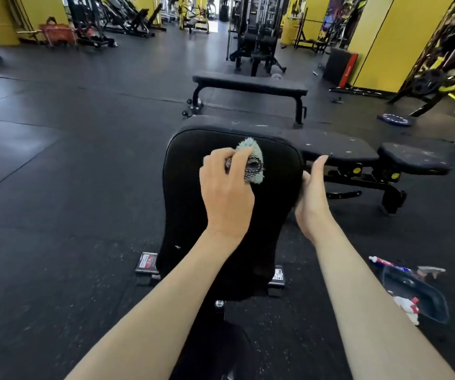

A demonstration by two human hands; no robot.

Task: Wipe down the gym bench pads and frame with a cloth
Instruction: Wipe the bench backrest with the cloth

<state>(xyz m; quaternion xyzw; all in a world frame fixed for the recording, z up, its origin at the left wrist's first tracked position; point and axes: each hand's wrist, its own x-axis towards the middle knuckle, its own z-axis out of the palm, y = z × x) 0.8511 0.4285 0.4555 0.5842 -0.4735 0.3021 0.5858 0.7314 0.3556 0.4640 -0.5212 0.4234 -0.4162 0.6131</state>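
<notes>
A black upright back pad [193, 209] of a gym bench fills the centre of the head view. My left hand [226, 193] grips a bunched pale green cloth [252, 160] and presses it against the upper part of the pad. My right hand [312, 196] holds the pad's right edge, thumb on the front and fingers mostly straight along the side. The bench's metal base [147, 266] with a red label shows on the floor below the pad.
An adjustable black bench [371, 157] stands just right of the pad, a flat bench [248, 86] behind it. A dark tray [423, 297] with a spray bottle [407, 308] and a tube lies on the rubber floor at lower right. Machines line the yellow walls.
</notes>
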